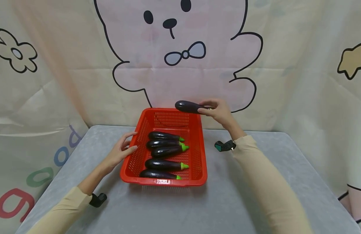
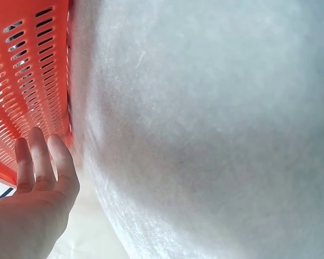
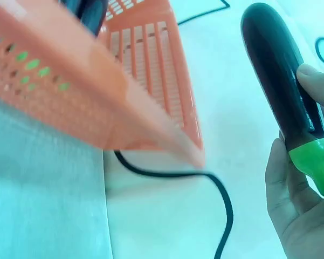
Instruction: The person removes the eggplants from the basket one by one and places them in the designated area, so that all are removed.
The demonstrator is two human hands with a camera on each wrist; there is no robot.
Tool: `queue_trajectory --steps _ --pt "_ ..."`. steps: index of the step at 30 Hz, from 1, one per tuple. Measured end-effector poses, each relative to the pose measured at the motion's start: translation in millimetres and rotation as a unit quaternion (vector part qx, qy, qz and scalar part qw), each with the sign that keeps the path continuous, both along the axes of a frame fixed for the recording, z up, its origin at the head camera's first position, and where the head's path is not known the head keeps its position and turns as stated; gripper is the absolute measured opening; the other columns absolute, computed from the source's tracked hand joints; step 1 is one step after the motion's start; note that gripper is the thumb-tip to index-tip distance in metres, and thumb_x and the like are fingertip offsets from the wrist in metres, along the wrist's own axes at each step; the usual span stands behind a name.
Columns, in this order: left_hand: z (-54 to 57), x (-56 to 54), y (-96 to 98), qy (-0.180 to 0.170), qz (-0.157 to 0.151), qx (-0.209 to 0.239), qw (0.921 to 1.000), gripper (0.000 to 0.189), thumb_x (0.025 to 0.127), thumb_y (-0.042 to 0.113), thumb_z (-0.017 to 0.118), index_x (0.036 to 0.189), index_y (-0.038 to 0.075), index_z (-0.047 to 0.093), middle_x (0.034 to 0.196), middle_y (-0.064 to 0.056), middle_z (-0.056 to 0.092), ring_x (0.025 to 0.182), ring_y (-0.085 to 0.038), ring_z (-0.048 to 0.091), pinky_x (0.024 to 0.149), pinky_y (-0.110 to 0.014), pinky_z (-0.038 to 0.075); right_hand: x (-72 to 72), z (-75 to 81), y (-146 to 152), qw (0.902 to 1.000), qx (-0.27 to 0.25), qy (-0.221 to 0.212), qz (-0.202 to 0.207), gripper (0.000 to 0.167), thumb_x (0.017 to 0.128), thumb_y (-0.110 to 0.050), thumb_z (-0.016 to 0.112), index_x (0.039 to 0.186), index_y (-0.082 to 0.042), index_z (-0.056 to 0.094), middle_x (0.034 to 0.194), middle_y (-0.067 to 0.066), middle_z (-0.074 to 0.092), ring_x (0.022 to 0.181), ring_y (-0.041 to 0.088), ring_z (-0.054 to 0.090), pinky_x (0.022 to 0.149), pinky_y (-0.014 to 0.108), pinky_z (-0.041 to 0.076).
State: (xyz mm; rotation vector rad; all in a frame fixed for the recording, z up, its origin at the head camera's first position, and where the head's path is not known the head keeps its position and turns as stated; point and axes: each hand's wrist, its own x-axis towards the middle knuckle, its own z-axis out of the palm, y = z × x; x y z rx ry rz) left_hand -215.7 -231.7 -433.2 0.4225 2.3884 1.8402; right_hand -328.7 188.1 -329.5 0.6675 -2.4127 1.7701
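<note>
Eggplant (image 1: 187, 107) held up by the right hand (image 1: 218, 112), fingers gripping its stem end, near the red basket's (image 1: 133, 180) far right corner! Five more eggplants (image 1: 167, 151) inside; left hand (image 1: 119, 152), fingers loosely spread, at its left side.

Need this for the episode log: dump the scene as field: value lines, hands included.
container: red basket, perforated, on grey table
contents: five eggplants, lying crosswise, green ends to the right in the head view
right hand: holds another eggplant near its green end
held item position: raised, at the basket's far right corner in the head view
left hand: at the basket's left side, fingers extended
backdrop: pale printed cloth with a cartoon bear
</note>
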Motion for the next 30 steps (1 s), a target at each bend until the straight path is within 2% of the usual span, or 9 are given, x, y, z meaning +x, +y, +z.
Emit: queue_trajectory --steps 3,8,11,15,19,24,30 --pt "0.2 -0.3 0.4 -0.001 -0.003 0.002 1.0 0.065 0.099 0.019 0.063 0.155 0.015 0.031 0.137 -0.029 0.05 0.111 -0.042 0.061 0.082 -0.042 0.058 7.1 2.5 12.7 0.9997 -0.005 -0.005 -0.022 0.032 0.091 -0.005 0.078 0.12 0.006 0.069 0.118 0.019 0.068 0.1 0.026 0.062 0.077 0.03 0.052" --pt "-0.4 -0.5 -0.1 -0.006 -0.011 0.01 0.9999 0.065 0.1 0.02 0.063 0.156 0.016 0.03 0.137 -0.028 0.05 0.112 -0.04 0.061 0.083 -0.041 0.058 26.6 16.4 27.6 0.9981 0.001 -0.014 -0.061 0.033 0.092 -0.005 0.075 0.121 0.009 0.067 0.121 0.02 0.066 0.104 0.028 0.062 0.081 0.033 0.052" --pt "-0.6 -0.8 -1.4 -0.007 -0.019 0.019 0.9996 0.063 0.102 0.018 0.061 0.156 0.016 0.03 0.135 -0.029 0.051 0.109 -0.038 0.062 0.082 -0.039 0.058 32.8 18.7 37.0 0.9972 -0.003 -0.002 -0.074 0.033 0.092 -0.006 0.076 0.12 0.009 0.068 0.121 0.019 0.067 0.104 0.027 0.063 0.081 0.031 0.051" --pt "-0.2 -1.1 -1.9 -0.008 -0.022 0.021 0.9995 0.062 0.103 0.017 0.06 0.156 0.015 0.029 0.133 -0.03 0.052 0.107 -0.036 0.063 0.082 -0.038 0.058 24.7 1.9 54.9 0.9954 -0.017 0.024 -0.091 0.033 0.09 -0.007 0.078 0.118 0.007 0.07 0.12 0.018 0.067 0.097 0.023 0.066 0.075 0.026 0.055" --pt "0.7 -0.6 -1.8 -0.011 -0.02 0.017 0.9996 0.063 0.102 0.018 0.06 0.157 0.016 0.029 0.133 -0.029 0.052 0.108 -0.039 0.062 0.082 -0.039 0.058 16.2 -18.3 70.2 0.9927 -0.012 0.03 -0.116 0.035 0.089 -0.01 0.08 0.12 0.005 0.07 0.121 0.018 0.065 0.096 0.017 0.066 0.073 0.022 0.055" --pt "1.2 -0.6 -0.9 -0.012 -0.017 0.011 0.9997 0.063 0.102 0.019 0.061 0.157 0.016 0.029 0.134 -0.029 0.052 0.109 -0.039 0.062 0.082 -0.039 0.058 21.4 -29.2 80.7 0.9914 -0.016 0.016 -0.129 0.038 0.09 -0.011 0.079 0.122 0.007 0.068 0.122 0.018 0.063 0.098 0.015 0.066 0.075 0.022 0.056" --pt "2.3 0.4 -0.4 -0.01 -0.02 0.014 0.9997 0.063 0.102 0.018 0.06 0.157 0.016 0.028 0.134 -0.03 0.051 0.108 -0.038 0.062 0.081 -0.039 0.058 29.3 -44.8 83.8 0.9828 -0.017 -0.002 -0.184 0.038 0.089 -0.019 0.082 0.118 0.003 0.072 0.116 0.013 0.066 0.095 0.013 0.068 0.072 0.022 0.057"
